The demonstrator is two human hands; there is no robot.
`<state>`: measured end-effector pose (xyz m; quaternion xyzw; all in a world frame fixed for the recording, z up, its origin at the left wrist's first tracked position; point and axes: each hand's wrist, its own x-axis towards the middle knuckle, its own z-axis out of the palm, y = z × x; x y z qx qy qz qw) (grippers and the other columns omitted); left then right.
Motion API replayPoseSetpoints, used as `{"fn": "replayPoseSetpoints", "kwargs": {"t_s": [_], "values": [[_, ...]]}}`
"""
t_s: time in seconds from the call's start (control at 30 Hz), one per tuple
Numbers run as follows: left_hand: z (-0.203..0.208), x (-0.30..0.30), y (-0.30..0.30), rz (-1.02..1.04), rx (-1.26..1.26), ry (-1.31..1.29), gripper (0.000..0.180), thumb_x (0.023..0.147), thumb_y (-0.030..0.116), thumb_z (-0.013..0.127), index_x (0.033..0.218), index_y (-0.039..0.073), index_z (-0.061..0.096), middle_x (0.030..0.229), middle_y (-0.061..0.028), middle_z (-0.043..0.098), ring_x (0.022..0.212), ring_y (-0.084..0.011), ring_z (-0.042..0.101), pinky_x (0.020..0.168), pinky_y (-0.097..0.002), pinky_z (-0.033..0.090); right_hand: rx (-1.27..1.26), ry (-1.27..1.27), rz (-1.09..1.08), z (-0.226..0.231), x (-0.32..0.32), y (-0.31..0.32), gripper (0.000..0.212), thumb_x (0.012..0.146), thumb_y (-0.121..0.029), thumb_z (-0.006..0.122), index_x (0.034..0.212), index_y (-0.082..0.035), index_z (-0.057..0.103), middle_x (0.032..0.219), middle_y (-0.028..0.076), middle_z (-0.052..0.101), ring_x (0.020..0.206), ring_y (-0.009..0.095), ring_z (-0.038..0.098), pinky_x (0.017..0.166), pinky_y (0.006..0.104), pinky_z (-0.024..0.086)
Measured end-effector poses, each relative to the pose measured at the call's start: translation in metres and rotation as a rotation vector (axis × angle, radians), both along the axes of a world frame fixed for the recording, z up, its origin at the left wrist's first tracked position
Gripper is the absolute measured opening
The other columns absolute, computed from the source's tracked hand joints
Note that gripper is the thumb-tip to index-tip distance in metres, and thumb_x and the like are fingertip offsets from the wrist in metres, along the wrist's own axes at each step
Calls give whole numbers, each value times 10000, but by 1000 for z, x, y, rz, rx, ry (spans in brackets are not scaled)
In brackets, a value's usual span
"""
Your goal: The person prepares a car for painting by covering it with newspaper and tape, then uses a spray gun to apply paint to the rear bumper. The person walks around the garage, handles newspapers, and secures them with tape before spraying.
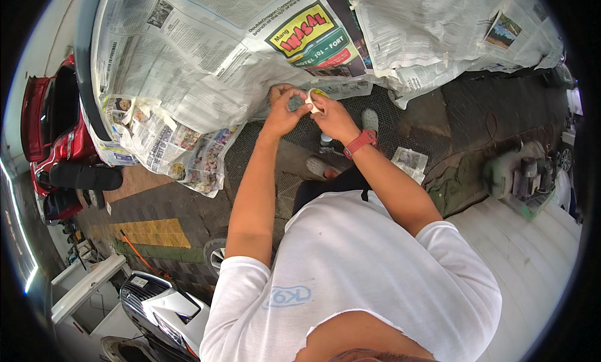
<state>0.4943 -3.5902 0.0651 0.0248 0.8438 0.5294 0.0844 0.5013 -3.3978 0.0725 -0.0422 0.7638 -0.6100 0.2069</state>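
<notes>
A small roll of pale masking tape (310, 101) is held out in front of me, at the lower edge of newspaper sheets (206, 67) that cover a vehicle. My right hand (335, 119), with a red watch on its wrist, is closed around the roll. From the other side my left hand (285, 110) curls its fingers, thumb and forefinger pinching at the tape's edge. The fingers partly hide the roll, and whether a strip is pulled loose cannot be made out.
Loose newspaper (410, 163) lies on the dark floor to the right. Beyond it stands a greenish machine (526, 177). A red car (59, 130) with its rear open is at the far left; a white and black car bumper (166, 309) sits at the lower left.
</notes>
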Motion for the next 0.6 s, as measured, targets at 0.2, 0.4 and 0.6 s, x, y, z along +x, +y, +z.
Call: {"fn": "replayPoseSetpoints", "kwargs": {"t_s": [0.2,0.4,0.6], "values": [[0,-2,1,27,13,6,281,865,215,853,1075,80,724,1291,-129,476,1281,-293,456,1108,-397,374,20,11,5,-1,-2,-1,561,871,-11,683,1405,69,530,1295,305,662,1252,416,630,1002,406,508],[-15,-1,4,48,-9,90,239,898,210,819,1066,63,734,1266,-123,483,1246,-288,474,1096,-387,380,16,15,-6,-10,1,2,520,863,-27,703,1356,45,556,1206,313,682,1189,457,636,946,436,509],[-17,0,8,110,-24,98,205,869,184,817,1034,77,758,1211,-140,523,1205,-314,491,1065,-414,397,76,25,15,-7,3,1,550,863,-29,707,1386,34,553,1220,299,683,1181,447,643,965,445,511]]}}
